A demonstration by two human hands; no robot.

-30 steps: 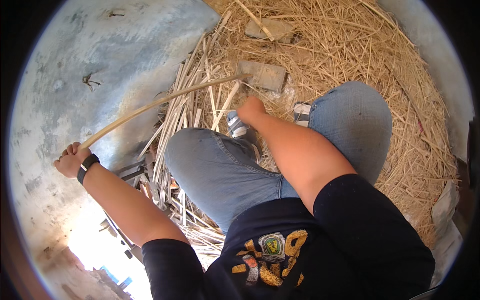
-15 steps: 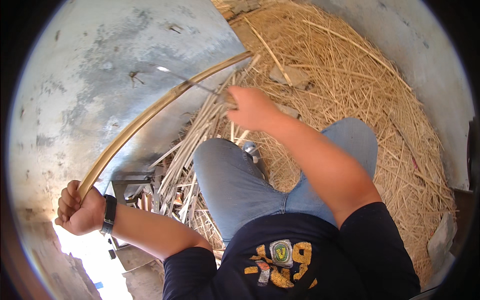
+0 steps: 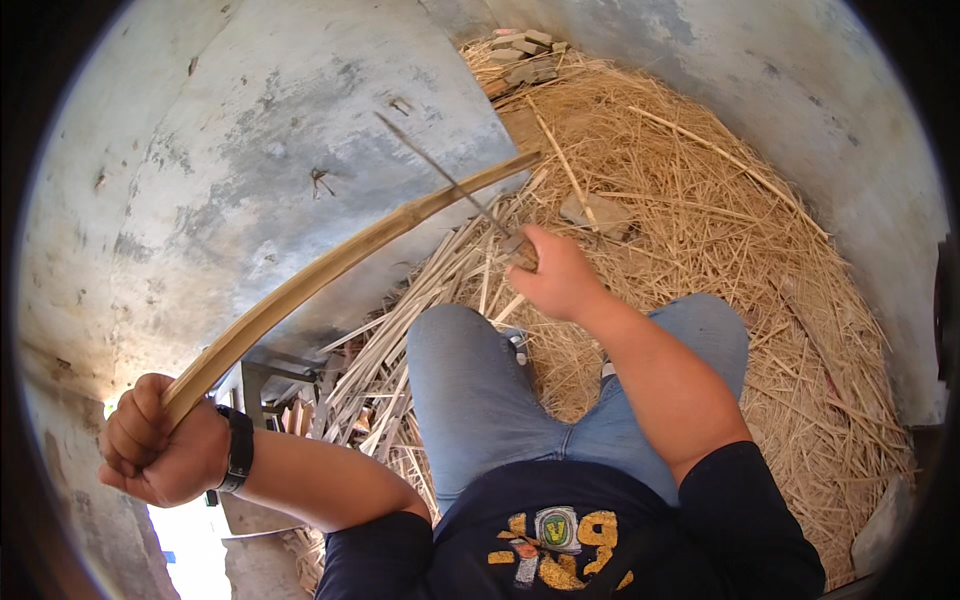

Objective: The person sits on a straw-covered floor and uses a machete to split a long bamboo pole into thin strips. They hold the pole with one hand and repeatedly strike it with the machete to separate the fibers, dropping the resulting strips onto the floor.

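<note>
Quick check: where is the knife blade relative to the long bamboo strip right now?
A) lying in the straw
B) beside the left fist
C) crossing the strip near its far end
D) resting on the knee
C: the right hand holds the knife blade across the bamboo strip near its far end.

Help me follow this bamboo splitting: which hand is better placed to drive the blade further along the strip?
Probably the right hand: it grips the knife, whose blade crosses the bamboo strip. The left hand is clenched around the strip's near end, steadying it.

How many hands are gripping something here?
2. The left hand grips the low end of a bamboo strip; the right hand holds a thin blade across it.
</note>
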